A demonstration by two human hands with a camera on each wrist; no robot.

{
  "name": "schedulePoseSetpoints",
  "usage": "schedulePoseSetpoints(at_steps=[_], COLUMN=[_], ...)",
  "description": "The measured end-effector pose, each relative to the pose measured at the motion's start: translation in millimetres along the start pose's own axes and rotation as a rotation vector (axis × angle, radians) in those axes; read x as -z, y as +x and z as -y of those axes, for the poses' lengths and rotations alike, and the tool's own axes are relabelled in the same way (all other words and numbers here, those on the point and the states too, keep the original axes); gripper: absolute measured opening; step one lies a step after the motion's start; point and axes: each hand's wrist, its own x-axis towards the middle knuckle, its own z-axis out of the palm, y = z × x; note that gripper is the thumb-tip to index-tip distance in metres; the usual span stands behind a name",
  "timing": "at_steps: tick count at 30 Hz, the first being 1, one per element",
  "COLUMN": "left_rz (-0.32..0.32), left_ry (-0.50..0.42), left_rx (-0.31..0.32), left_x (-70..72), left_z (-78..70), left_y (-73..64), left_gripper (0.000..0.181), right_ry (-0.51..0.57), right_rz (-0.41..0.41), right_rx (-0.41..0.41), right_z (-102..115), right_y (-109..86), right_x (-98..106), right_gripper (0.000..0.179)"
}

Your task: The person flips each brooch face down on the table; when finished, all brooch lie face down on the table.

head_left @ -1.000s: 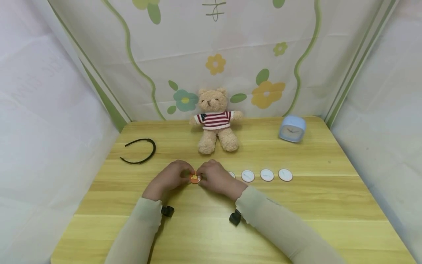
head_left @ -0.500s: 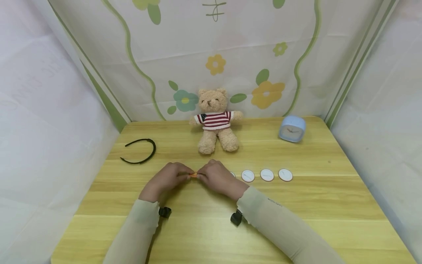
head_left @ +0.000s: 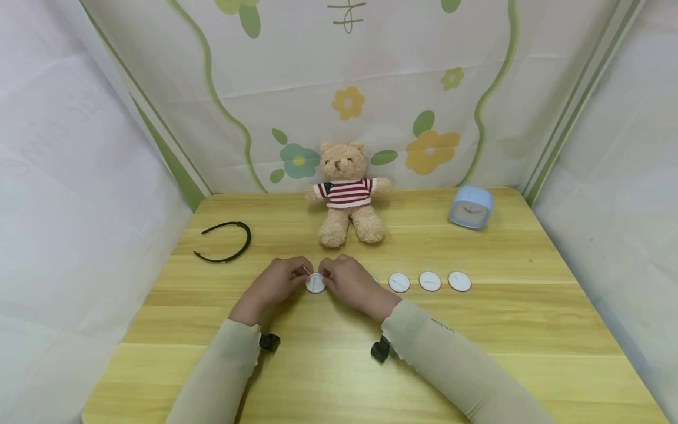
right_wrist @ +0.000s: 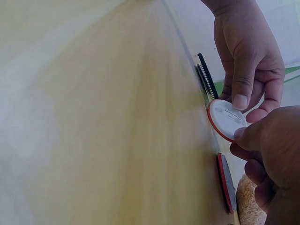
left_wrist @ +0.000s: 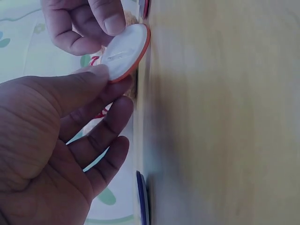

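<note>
A round pin badge (head_left: pixel 315 283) is held just above the table, its white back with the pin facing up toward the head camera. An orange-red rim shows in the left wrist view, where my left hand (left_wrist: pixel 51 136) pinches the badge (left_wrist: pixel 125 52) between thumb and fingers. From the other side my right hand (right_wrist: pixel 281 154) pinches the badge's edge, thumb on the white back, in the right wrist view. Both hands, left (head_left: pixel 272 287) and right (head_left: pixel 352 284), meet at it in the head view. The badge's printed face is hidden now.
Right of my hands, several white-backed badges (head_left: pixel 399 282) lie in a row, one partly behind my right hand. A teddy bear (head_left: pixel 346 194) sits at the back, a blue clock (head_left: pixel 470 207) stands back right, and a black headband (head_left: pixel 246 241) lies left on the wooden table (head_left: pixel 328 377).
The badge has been turned over between my hands: first its orange printed face showed, then its edge, and now its white back. Both hands stay in nearly the same place.
</note>
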Motion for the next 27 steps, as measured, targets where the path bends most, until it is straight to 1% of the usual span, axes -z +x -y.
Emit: schedulePoseSetpoints(at_steps=[3, 7, 11, 14, 21, 24, 27], left_rz=[0.015, 0.033, 0.046, 0.052, 0.054, 0.059, 0.068], left_ry=[-0.015, -0.040, -0.045, -0.023, 0.056, 0.091, 0.113], left_rx=[0.010, 0.026, 0.028, 0.018, -0.037, -0.043, -0.033], left_x=[-1.3, -2.0, -2.9, -2.9, -0.8, -0.6, -1.8], left_z=[-0.3, 0.9, 3.0, 3.9, -0.2, -2.5, -3.1], left_y=[0.6, 0.5, 1.1, 1.8, 1.0, 0.0, -0.4], left_gripper=[0.018, 0.022, 0.021, 0.023, 0.020, 0.020, 0.020], right_ry=[0.006, 0.022, 0.040, 0.041, -0.005, -0.025, -0.036], right_rz=[0.009, 0.019, 0.035, 0.041, 0.042, 0.052, 0.059], right_rx=[0.004, 0.004, 0.011, 0.022, 0.075, 0.081, 0.087], right_z=[-1.1, -1.8, -2.9, -3.8, -4.1, -3.8, -3.8], right_y=[0.0, -0.5, -0.7, -0.6, -1.0, -1.4, -2.1], right_x=[-0.9, -1.7, -1.6, -1.1, -0.6, -0.3, -0.1], right_gripper=[0.003, 0.013, 0.022, 0.024, 0.019, 0.019, 0.019])
